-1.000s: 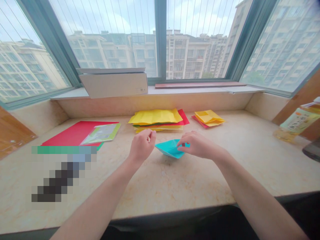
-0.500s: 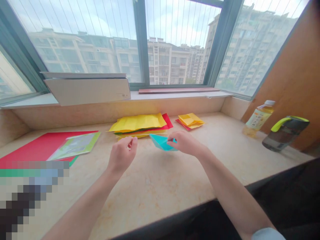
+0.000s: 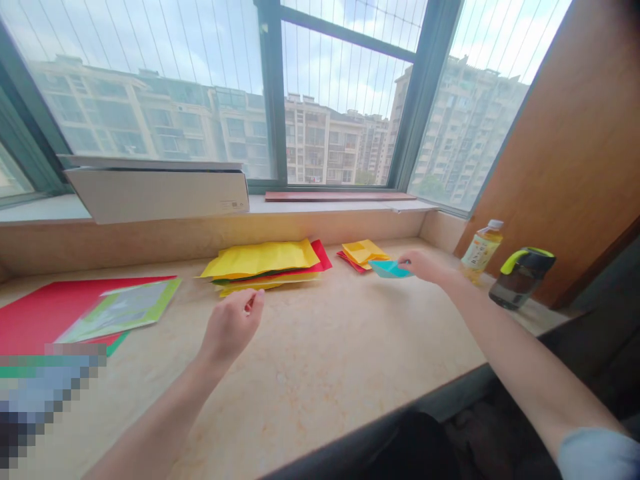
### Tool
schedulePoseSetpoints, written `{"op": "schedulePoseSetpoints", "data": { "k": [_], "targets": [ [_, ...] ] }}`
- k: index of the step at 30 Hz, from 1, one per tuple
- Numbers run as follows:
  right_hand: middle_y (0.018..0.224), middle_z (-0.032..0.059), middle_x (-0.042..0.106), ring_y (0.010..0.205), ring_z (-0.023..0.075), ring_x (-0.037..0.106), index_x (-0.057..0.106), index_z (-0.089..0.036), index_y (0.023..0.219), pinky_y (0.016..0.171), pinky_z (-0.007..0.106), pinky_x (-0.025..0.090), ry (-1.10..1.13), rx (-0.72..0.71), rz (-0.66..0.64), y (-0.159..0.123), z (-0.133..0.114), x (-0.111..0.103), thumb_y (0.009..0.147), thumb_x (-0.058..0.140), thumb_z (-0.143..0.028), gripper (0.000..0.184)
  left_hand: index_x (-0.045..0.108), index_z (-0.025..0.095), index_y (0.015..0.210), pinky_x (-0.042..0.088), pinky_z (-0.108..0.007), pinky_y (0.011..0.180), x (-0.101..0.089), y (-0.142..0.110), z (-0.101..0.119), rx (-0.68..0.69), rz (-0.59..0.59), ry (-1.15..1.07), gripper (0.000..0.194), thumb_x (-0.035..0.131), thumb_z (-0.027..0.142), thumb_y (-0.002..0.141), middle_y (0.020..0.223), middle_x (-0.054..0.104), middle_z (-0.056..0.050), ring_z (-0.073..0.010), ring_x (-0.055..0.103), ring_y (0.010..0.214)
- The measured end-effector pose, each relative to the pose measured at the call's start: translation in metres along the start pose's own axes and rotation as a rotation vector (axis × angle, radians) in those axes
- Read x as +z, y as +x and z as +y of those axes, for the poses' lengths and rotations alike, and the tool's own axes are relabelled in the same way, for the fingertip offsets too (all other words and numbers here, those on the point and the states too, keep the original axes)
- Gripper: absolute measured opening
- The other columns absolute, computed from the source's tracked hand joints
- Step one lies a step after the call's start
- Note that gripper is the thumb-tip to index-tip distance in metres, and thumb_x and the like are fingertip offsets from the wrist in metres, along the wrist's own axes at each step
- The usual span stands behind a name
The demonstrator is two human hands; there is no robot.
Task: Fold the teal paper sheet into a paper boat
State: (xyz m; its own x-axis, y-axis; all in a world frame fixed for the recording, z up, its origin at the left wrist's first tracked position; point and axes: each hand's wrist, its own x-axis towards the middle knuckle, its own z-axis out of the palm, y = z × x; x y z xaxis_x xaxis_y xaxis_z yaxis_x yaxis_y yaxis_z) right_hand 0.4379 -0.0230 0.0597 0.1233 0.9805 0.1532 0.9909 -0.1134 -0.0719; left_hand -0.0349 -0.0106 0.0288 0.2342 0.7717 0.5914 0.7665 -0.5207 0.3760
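One blue folded paper [image 3: 388, 269] is pinched by the right hand [image 3: 424, 266], over the counter [image 3: 325, 373]; yellow and red folded papers [image 3: 364, 251] are laid left of that hand. The left hand [image 3: 233, 324] is held loosely closed; just beyond it, a coloured paper stack [image 3: 263, 259] is placed.

Passage across middle countertop [image 3: 320, 360]; bottle [image 3: 480, 255], tumbler [image 3: 521, 283] obstruct right side.

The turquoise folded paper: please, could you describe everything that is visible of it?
The turquoise folded paper looks thin and plain, with a pointed left end. The right hand pinches its right end, hiding that part. It seems held slightly above the stone-look countertop, overlapping in view the yellow folded paper; whether they touch is unclear.
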Motion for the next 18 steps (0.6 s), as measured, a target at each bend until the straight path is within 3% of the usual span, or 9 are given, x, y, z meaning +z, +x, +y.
{"op": "schedulePoseSetpoints", "data": {
  "k": [4, 7, 11, 18],
  "targets": [
    [0.107, 0.01, 0.075, 0.097, 0.0234, 0.067, 0.077, -0.019, 0.101, 0.082, 0.027, 0.046, -0.078, 0.092, -0.068, -0.005, 0.05, -0.006, 0.086, 0.061, -0.026, 0.023, 0.055, 0.02, 0.065, 0.035, -0.027, 0.061, 0.0, 0.001, 0.001, 0.009, -0.012, -0.006, 0.04, 0.039, 0.041, 0.094, 0.062, 0.059, -0.001, -0.0169, 0.055, 0.062],
    [0.11, 0.0099, 0.074, 0.103, 0.0267, 0.067, 0.076, -0.022, 0.107, 0.084, 0.031, 0.048, -0.116, 0.16, -0.095, -0.008, 0.071, -0.003, 0.085, 0.061, -0.03, 0.028, 0.057, 0.02, 0.067, 0.037, -0.027, 0.062, 0.0, 0.002, -0.001, 0.018, -0.007, -0.013, 0.039, 0.039, 0.041, 0.094, 0.065, 0.061, -0.002, -0.0177, 0.057, 0.064],
    [0.111, 0.0091, 0.074, 0.103, 0.0253, 0.067, 0.076, -0.023, 0.106, 0.082, 0.03, 0.049, -0.117, 0.179, -0.111, -0.006, 0.079, 0.002, 0.087, 0.058, -0.036, 0.029, 0.055, 0.02, 0.065, 0.037, -0.028, 0.062, 0.001, 0.003, -0.005, 0.018, 0.002, 0.006, 0.039, 0.039, 0.042, 0.094, 0.063, 0.06, -0.002, -0.0177, 0.056, 0.063],
    [0.091, 0.0075, 0.077, 0.088, 0.0236, 0.071, 0.079, -0.022, 0.095, 0.08, 0.027, 0.05, -0.092, 0.167, -0.161, 0.0, 0.071, -0.002, 0.078, 0.068, -0.035, 0.024, 0.055, 0.02, 0.066, 0.038, -0.027, 0.062, 0.0, 0.004, -0.005, 0.021, 0.001, 0.021, 0.039, 0.038, 0.041, 0.094, 0.064, 0.061, -0.003, -0.0178, 0.057, 0.064]
  ]
}}
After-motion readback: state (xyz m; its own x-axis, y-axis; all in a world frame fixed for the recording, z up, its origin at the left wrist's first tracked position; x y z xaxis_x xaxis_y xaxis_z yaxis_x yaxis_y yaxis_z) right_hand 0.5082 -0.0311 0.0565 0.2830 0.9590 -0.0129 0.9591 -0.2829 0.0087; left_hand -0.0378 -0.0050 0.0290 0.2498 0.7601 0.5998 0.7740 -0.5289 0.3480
